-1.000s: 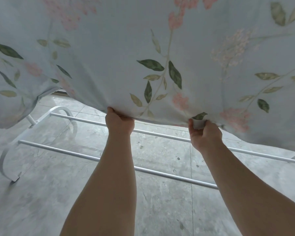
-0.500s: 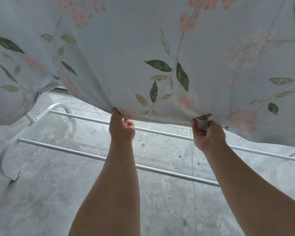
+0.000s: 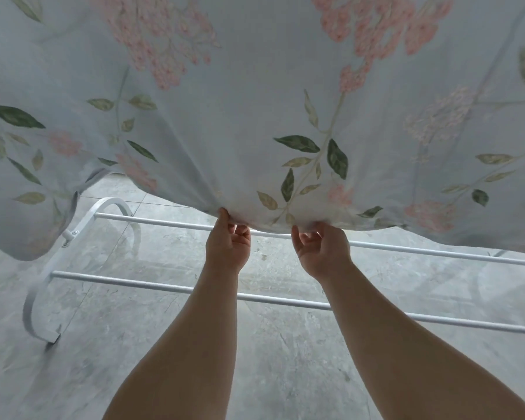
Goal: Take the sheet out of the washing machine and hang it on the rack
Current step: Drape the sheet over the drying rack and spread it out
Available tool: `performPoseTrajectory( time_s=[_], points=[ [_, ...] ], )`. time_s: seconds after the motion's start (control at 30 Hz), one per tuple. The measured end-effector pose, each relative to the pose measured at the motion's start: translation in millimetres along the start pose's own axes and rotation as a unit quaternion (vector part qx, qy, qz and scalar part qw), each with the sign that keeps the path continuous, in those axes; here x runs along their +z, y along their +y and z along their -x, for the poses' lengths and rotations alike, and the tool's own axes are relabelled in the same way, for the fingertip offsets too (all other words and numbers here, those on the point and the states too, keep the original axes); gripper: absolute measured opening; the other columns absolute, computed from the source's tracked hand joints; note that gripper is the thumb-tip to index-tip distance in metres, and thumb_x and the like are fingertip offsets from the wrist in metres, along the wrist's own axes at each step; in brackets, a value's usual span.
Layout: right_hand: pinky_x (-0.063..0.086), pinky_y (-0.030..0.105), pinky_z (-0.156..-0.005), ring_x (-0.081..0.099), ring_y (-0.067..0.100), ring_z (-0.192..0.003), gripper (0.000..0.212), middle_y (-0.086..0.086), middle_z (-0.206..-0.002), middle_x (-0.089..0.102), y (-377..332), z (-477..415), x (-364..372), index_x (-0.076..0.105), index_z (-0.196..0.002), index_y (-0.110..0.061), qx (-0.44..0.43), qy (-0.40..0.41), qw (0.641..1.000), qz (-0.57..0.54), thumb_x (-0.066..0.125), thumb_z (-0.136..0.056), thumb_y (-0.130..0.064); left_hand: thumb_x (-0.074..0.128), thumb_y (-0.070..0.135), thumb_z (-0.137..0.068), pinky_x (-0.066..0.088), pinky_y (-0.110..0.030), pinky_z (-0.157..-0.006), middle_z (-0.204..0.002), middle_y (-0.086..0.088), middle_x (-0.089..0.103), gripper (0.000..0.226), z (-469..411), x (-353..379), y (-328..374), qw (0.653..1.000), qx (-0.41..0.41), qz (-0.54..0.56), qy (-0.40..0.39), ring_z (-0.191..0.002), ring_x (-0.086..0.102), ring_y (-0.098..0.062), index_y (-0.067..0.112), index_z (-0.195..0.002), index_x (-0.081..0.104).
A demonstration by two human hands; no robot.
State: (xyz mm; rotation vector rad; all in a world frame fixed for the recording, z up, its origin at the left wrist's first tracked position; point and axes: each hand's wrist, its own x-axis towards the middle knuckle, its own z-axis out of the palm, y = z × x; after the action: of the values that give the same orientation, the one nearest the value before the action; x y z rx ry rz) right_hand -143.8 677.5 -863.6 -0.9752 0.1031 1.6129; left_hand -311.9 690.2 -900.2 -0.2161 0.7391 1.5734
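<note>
A pale blue sheet (image 3: 255, 116) printed with pink flowers and green leaves fills the upper half of the head view, spread and hanging toward me. My left hand (image 3: 229, 244) pinches its lower hem from below. My right hand (image 3: 322, 250) grips the same hem close beside it, fingers curled on the cloth. Under both hands lies the white drying rack (image 3: 152, 219), with two long horizontal bars and a curved end frame at the left. The sheet hides the rack's far part.
The floor (image 3: 134, 344) is grey marbled tile with faint seams. The rack's curved foot (image 3: 40, 322) rests on it at the lower left. A lower bar (image 3: 119, 281) runs across beneath my forearms. No washing machine is in view.
My right hand has slid left along the hem, so both hands now sit close together. The sheet has billowed nearer and fills more of the view.
</note>
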Motion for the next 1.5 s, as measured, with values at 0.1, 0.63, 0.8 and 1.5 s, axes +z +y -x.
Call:
performPoseTrajectory(
  time_s=[0.1, 0.63, 0.8, 1.5],
  points=[
    [0.061, 0.042, -0.065, 0.068, 0.034, -0.095, 0.044, 0.017, -0.113, 0.068, 8.1, 5.5, 16.4, 0.061, -0.125, -0.007, -0.008, 0.016, 0.999, -0.031, 0.044, -0.089, 0.012, 0.057, 0.013, -0.101, 0.037, -0.021, -0.047, -0.072, 0.000, 0.060, 0.009, -0.6, -4.8, 17.0, 1.000, -0.002, -0.017, -0.005, -0.053, 0.047, -0.011, 0.011, -0.094, 0.062],
    [0.063, 0.044, -0.070, 0.061, 0.036, -0.104, 0.028, 0.013, -0.114, 0.061, 9.2, -26.5, 42.4, 0.060, -0.097, -0.013, -0.024, 0.077, 0.994, -0.070, 0.041, -0.090, 0.006, 0.052, 0.004, -0.101, 0.050, -0.028, -0.066, -0.092, -0.006, 0.069, 0.012, -2.4, -26.1, 84.6, 0.985, 0.166, 0.000, 0.050, -0.084, 0.063, -0.020, 0.008, -0.100, 0.064],
    [0.062, 0.032, -0.064, 0.060, 0.029, -0.098, 0.018, 0.005, -0.111, 0.057, 12.7, -25.1, 46.0, 0.057, -0.098, -0.018, -0.025, 0.110, 0.990, -0.078, 0.040, -0.098, -0.011, 0.049, 0.005, -0.103, 0.055, -0.028, -0.055, -0.097, -0.010, 0.068, 0.013, 4.0, -25.8, 83.2, 0.980, 0.192, 0.003, 0.058, -0.086, 0.063, -0.025, 0.004, -0.103, 0.062],
    [0.062, 0.044, -0.076, 0.068, 0.036, -0.091, 0.031, 0.017, -0.096, 0.069, 135.4, 7.4, 74.0, 0.066, -0.100, -0.004, 0.063, -0.011, 0.992, -0.107, 0.037, -0.093, 0.003, 0.047, 0.009, -0.099, 0.047, -0.029, -0.060, -0.090, -0.008, 0.071, 0.018, 0.4, -50.0, 128.9, 0.992, 0.085, 0.014, -0.091, -0.075, 0.062, -0.023, 0.009, -0.096, 0.065]
  ],
)
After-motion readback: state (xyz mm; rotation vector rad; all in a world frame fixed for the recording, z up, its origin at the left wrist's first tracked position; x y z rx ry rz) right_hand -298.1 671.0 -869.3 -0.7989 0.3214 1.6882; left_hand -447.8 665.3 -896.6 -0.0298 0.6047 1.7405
